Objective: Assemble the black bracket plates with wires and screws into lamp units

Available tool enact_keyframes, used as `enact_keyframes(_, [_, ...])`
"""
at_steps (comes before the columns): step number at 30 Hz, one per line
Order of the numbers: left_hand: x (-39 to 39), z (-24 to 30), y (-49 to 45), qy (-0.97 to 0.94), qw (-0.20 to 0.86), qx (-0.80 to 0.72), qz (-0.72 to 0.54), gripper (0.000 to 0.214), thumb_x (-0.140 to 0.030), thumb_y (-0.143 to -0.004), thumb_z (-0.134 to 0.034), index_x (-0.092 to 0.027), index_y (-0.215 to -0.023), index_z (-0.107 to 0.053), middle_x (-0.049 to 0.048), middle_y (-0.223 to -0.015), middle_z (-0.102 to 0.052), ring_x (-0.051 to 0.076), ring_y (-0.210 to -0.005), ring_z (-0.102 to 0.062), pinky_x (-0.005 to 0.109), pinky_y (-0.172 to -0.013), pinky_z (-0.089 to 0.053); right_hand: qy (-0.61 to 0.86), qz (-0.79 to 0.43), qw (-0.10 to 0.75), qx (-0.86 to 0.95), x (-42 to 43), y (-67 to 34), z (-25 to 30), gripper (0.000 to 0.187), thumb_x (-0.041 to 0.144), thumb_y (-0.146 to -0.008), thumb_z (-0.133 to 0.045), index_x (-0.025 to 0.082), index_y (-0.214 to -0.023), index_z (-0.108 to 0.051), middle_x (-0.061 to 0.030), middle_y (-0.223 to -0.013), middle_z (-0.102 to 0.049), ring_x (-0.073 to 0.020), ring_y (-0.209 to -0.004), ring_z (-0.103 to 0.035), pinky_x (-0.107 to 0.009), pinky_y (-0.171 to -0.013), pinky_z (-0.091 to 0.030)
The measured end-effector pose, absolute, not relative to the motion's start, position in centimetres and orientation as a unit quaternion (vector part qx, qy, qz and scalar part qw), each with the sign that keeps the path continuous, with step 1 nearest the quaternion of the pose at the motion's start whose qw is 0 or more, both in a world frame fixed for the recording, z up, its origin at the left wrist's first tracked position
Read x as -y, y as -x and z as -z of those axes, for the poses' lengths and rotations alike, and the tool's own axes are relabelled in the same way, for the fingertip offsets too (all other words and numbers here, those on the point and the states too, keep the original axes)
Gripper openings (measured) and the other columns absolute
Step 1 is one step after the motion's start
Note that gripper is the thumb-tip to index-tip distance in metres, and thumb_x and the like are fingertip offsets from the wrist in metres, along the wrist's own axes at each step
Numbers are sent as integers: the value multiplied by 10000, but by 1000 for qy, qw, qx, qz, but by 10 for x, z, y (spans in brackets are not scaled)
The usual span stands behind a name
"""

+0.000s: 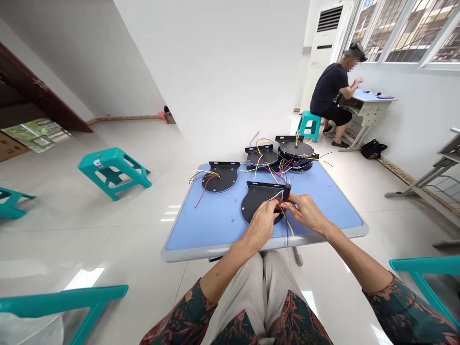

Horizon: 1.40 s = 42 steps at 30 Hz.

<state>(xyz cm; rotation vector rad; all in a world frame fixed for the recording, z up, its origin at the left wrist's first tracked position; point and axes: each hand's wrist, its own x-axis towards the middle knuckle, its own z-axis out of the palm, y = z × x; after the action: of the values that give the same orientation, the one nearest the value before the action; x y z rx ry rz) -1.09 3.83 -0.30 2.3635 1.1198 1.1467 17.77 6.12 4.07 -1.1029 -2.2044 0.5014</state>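
Floral sleeves (179,314) frame your hands at a wired black plate (251,206)

Pale trousers (242,287) fill the near side of the scene as you sit at a blue-topped table (201,225), the plate lying flat near its middle. Your left hand (263,221) rests over the plate's near right part, fingers curled close together; you cannot tell from here what their tips grip. Your right hand (308,211) meets it from the right, fingers partly bent among the wires beside a dark upright piece (286,192); their hold is hidden too. One yellow wire (289,227) trails toward your near edge. Left of you lie a small metal bit (232,220) and, farther off, a second plate (221,178). More plates (296,148) are piled far right. Beyond, a seated co-worker (327,88) bends over another desk (370,96).
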Motion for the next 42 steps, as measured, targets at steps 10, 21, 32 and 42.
enact_keyframes(10, [-43, -5, 6, -772, 154, -464, -406, 176, -53, -910, -566, -201, -888, -659, 34, -933, -735, 195, -909, -675, 330, -874, -524, 469, -185, 311, 805, -52, -173, -45, 250, 315, -931, -544, 140, -915, -722, -58, -748, -713, -151, -620, -544, -256, -634, -390])
enact_keyframes(21, [-46, -8, -13, -749, 151, -530, -368, 143, -80, -848, -693, -202, -817, -761, 29, -872, -743, 186, -852, -614, 302, -819, -468, 504, -220, 314, 774, -53, -171, -43, 292, 366, -892, -551, 145, -809, -723, -5, -649, -641, -140, -606, -499, -252, -595, -348])
enact_keyframes(32, [-46, -7, -13, -743, 155, -529, -379, 159, -133, -845, -736, -209, -707, -710, 6, -834, -725, 164, -809, -580, 280, -774, -436, 432, -217, 427, 764, -53, -181, -70, 423, 385, -917, -591, 223, -1304, -649, -77, -1104, -744, -184, -837, -669, -303, -748, -532])
enact_keyframes(42, [-46, -10, -13, -727, 195, -543, -373, 81, -146, -816, -775, -224, -798, -766, 0, -866, -753, 170, -847, -618, 283, -811, -467, 457, -77, 306, 832, -56, -172, -88, 160, 224, -936, -593, 197, -1044, -708, -26, -722, -728, -168, -616, -646, -266, -647, -426])
